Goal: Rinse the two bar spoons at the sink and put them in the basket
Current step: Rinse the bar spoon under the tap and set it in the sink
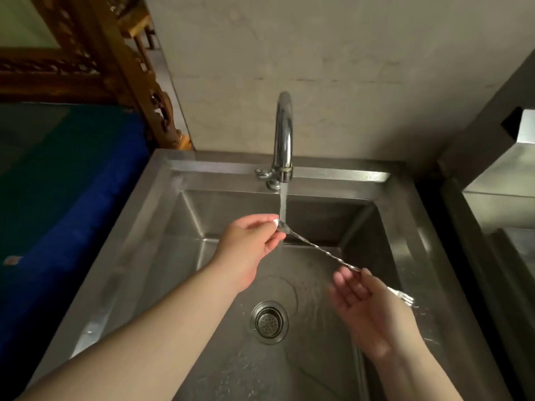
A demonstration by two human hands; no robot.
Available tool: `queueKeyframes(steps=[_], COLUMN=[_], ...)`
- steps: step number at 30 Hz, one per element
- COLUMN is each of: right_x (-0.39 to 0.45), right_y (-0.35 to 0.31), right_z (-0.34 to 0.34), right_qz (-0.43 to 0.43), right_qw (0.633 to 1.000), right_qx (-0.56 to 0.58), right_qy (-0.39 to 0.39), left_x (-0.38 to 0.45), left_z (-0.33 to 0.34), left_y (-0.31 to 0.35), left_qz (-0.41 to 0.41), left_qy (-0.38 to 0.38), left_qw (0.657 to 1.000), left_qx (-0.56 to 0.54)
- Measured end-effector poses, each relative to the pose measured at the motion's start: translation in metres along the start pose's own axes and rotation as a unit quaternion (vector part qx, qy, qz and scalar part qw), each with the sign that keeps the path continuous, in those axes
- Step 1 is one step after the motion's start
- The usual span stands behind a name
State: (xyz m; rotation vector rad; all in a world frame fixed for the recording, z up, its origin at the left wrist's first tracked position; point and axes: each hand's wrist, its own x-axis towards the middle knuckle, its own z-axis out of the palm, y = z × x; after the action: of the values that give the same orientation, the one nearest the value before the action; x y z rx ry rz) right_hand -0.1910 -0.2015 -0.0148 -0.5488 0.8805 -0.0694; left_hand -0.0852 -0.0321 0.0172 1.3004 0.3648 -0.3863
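Observation:
A long twisted steel bar spoon (pixel 318 250) stretches across the sink (pixel 405 227) from upper left to lower right. My left hand (pixel 249 244) pinches its bowl end between thumb and fingers, right under the running water. My right hand (pixel 367 308) grips the shaft near the other end, and a small fork tip (pixel 404 298) sticks out past my palm. Water (pixel 282 204) streams from the chrome tap (pixel 283 134) onto the spoon's bowl end. I see only one bar spoon and no basket.
The drain strainer (pixel 269 322) sits in the wet sink floor below my hands. A steel counter and another basin (pixel 509 198) lie to the right. On the left are a blue cloth (pixel 72 198) and a carved wooden frame (pixel 115 68). A plain wall rises behind the tap.

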Motion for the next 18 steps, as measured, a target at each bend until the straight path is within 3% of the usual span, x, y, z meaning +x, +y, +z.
queueKeyframes(steps=[8, 12, 14, 15, 17, 18], right_x=[0.026, 0.03, 0.027, 0.027, 0.027, 0.027], right_y=[0.025, 0.04, 0.043, 0.043, 0.04, 0.038], right_z=[-0.009, -0.006, -0.002, 0.001, 0.015, 0.026], right_qz=[0.12, 0.146, 0.087, 0.012, -0.195, -0.279], right_qw=[0.992, 0.985, 0.973, 0.951, 0.851, 0.807], right_qx=[0.01, -0.076, -0.202, -0.301, -0.484, -0.52], right_qy=[0.039, 0.049, 0.067, 0.072, 0.05, 0.015], left_x=[0.025, 0.025, 0.025, 0.024, 0.022, 0.021], left_z=[-0.001, 0.0, 0.001, 0.001, 0.002, 0.002], left_y=[-0.005, 0.002, 0.005, 0.007, 0.009, 0.01], left_qz=[0.052, 0.112, 0.15, 0.165, 0.181, 0.184], left_qy=[-0.006, -0.015, -0.016, -0.024, -0.041, -0.046], left_qw=[0.989, 0.971, 0.955, 0.947, 0.936, 0.933], left_qx=[0.139, 0.209, 0.256, 0.273, 0.298, 0.306])
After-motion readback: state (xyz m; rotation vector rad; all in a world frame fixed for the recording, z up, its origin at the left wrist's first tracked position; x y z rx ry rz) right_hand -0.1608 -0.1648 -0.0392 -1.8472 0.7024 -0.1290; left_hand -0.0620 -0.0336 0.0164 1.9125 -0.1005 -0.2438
